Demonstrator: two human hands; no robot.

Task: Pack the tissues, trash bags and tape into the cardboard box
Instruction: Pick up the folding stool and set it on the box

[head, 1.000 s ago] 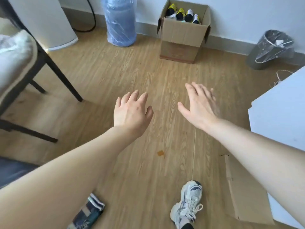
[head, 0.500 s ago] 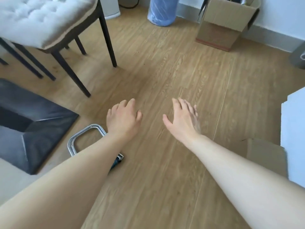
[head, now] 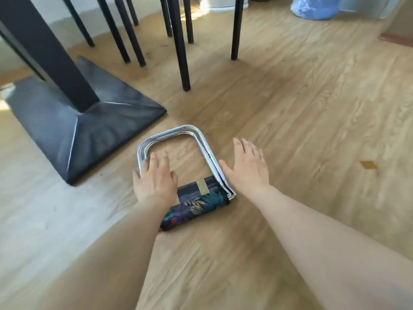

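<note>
In the lower middle of the frame a folded camp stool with a chromed tube frame and dark leaf-printed fabric seat point(head: 196, 198) is lying flat on the pale wood-grain plank floor point(head: 301, 113), and both bare hands are being held out over it. The left hand point(head: 155, 180) is spread palm-down, its fingers lying over the left rail of the tube frame, though whether it is actually being touched cannot be told; nothing is being gripped. The right hand point(head: 247, 166) is open, fingers straight and slightly fanned, and is being held just beside the right rail with nothing in it. The stool is probably being reached for, perhaps to be sat on while packing; the two side rails would best be grasped together so the frame is lifted level and the loose fabric is not dragged. The tissues, trash bags and tape are not being shown anywhere. A brown corner at the far upper right may belong to the cardboard box, but too little is visible to tell, and no contents are being shown. A blue plastic-wrapped bundle point(head: 315, 7) is standing at the upper right, its contents unreadable. The black pedestal table base point(head: 73, 121) and dark chair legs point(head: 178, 41) are filling the upper left.
</note>
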